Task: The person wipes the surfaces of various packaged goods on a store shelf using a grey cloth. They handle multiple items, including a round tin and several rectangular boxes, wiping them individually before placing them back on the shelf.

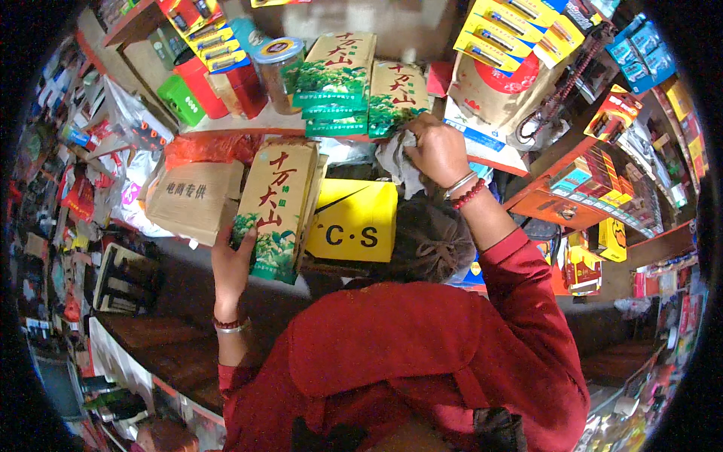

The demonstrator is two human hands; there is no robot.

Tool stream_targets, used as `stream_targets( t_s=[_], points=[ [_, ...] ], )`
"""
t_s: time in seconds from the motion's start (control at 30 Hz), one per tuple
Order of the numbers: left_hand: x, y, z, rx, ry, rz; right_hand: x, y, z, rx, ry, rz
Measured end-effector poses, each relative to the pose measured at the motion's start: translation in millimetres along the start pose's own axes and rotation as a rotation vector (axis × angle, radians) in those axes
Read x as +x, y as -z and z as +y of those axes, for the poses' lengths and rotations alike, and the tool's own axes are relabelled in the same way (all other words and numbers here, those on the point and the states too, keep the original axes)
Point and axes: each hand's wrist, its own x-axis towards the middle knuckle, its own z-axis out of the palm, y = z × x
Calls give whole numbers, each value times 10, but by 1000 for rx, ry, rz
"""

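Note:
My left hand [234,265] grips the lower left edge of a kraft paper packet [277,209] printed with green leaves and red characters; a second packet's edge shows behind it. In my right hand [440,150] is a crumpled pale grey cloth [398,161], held at the shelf's front edge. Just beyond that hand stands a shorter matching packet [398,96]. To its left is a stack of similar packets [336,79] on the shelf [271,123].
Below the shelf are a cardboard box [195,195], a yellow box [356,223] and a dark drawstring bag [435,237]. A clear-lidded jar [279,73] and red canisters [203,85] stand at left. Battery cards [502,34] hang before a large kraft bag [497,96].

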Motion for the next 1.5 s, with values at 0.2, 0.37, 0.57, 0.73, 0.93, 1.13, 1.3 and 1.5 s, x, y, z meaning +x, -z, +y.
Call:
stream_targets(
  t_s=[0.2, 0.37, 0.57, 0.73, 0.93, 1.13, 1.3, 1.5],
  points=[
    [99, -5, -66, 68, -10, 84, -206, 307, -320, 214, -5, 79],
    [83, 35, 231, 155, -19, 48, -542, -95, -817, 1060, -53, -474],
    [-74, -22, 471, 249, -50, -6, -496, -244, -1357, 1250, -132, -682],
    [-332, -47, 434, -54, -102, 29, -584, -227, -1222, 1243, -52, -710],
    [-440, -115, 602, -327, -257, 134, -615, 201, -1003, 1121, 180, -338],
    [-8, -773, 1109, -562, -211, -62, -862, 667, -633, 1226, -108, -32],
    [620, -1679, 1320, -829, -21, -169, -817, 639, -127, 1057, -214, 142],
    [846, -2272, 1158, -924, -14, -78, -681, 73, 532, 917, -408, 97]
  ],
)
